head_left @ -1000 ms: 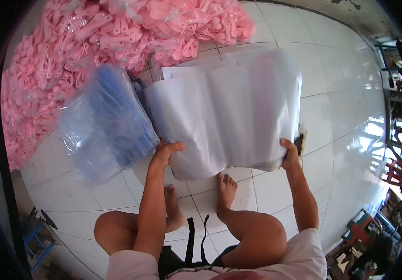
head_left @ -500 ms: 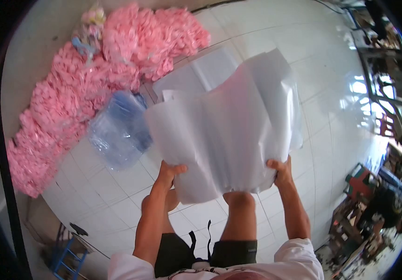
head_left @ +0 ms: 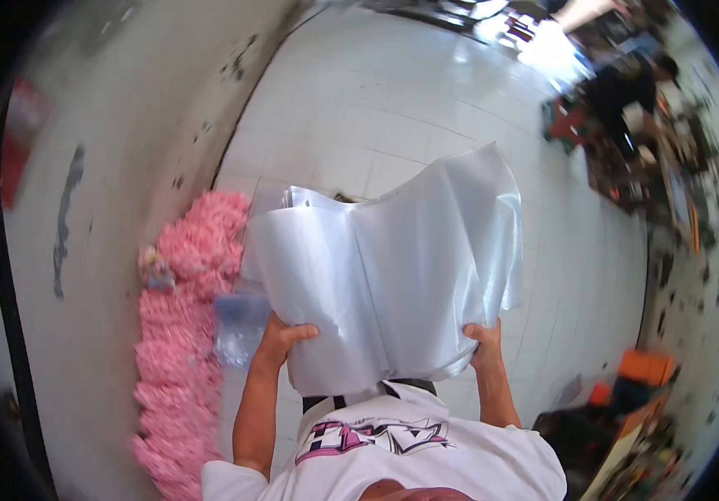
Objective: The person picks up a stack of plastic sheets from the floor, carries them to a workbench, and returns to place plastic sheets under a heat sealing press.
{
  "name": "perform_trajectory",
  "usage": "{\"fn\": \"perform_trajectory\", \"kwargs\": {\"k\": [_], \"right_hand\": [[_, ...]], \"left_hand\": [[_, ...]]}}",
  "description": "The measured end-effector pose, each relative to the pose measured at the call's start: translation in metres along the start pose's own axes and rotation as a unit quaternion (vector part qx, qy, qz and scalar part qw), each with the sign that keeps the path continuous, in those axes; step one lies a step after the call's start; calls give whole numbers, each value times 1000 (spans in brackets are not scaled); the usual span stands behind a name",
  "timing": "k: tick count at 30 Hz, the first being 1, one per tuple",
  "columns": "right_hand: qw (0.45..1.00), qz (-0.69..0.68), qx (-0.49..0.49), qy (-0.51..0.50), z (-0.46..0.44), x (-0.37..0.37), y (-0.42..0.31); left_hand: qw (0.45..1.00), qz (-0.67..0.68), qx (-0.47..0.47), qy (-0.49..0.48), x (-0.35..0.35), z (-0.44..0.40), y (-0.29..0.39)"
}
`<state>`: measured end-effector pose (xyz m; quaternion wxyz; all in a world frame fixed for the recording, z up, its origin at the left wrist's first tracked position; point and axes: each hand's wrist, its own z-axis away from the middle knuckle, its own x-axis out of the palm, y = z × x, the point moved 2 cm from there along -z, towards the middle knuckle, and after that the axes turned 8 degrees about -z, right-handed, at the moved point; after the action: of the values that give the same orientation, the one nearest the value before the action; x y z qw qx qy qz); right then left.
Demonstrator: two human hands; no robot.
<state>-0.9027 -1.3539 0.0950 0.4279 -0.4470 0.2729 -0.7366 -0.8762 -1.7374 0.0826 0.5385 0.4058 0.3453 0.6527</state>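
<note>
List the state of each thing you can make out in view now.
Translucent plastic sheets: stacked, bowed, lifted off the floor
Left hand: gripping near edge, thumb on top
Right hand: same grip
Pink plastic pieces: heaped on the floor
Bluish clear plastic: lying beside them, partly hidden
Wall: scuffed

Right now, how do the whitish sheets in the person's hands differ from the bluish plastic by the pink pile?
The whitish sheets are silvery and pale; the bluish plastic has a blue tint. The whitish sheets are held up between the left hand and right hand, while the bluish plastic lies on the floor beside the pink pile. Both look shiny.
</note>
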Motion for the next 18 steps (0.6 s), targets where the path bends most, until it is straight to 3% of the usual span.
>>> {"fn": "perform_trajectory", "kwargs": {"k": [2, 6, 7, 11, 12, 13, 15, 18], "right_hand": [[998, -21, -25, 60, 47, -9, 18], [985, -50, -107, 122, 113, 6, 51], [977, -51, -146, 149, 135, 8, 85], [935, -73, -237, 252, 155, -18, 112], [911, -89, -273, 295, 158, -25, 118], [911, -94, -268, 299, 147, -55, 86], [886, -103, -262, 369, 173, -111, 63], [867, -149, -282, 383, 205, -187, 61]], "left_hand": [[994, -29, -61, -88, -9, -6, 1], [984, -64, -10, -169, -5, -18, 21], [976, -71, -16, -205, -20, -17, -10], [925, -139, -64, -347, 27, -90, -63], [921, -117, -27, -370, 44, -96, -73], [915, -104, -5, -390, 106, -112, -61], [885, -177, -86, -422, 180, -108, -64], [867, -161, -73, -466, 278, -86, -78]]}}
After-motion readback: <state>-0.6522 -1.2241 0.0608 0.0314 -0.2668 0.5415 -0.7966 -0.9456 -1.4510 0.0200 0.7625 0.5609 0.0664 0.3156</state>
